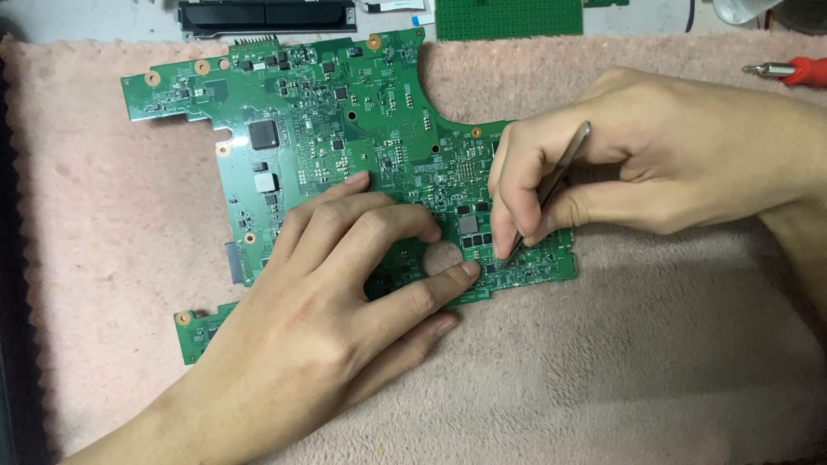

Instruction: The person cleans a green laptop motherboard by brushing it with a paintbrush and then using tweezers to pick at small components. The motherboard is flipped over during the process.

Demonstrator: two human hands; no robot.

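A large green circuit board [327,112] lies flat on a pink towel [620,362]. My left hand [319,319] rests on the board's lower middle, fingers spread and pressing it down beside a round hole [442,257]. My right hand [637,155] comes in from the right and pinches metal tweezers [556,181] between thumb and fingers. The tweezer tips touch the board near small black chips [472,226] at its lower right part, close to my left index fingertip.
A red-handled screwdriver [792,71] lies at the right edge of the towel. A green perforated board [508,17] and a black flat part [267,15] lie beyond the towel's far edge. A dark strip runs down the left side.
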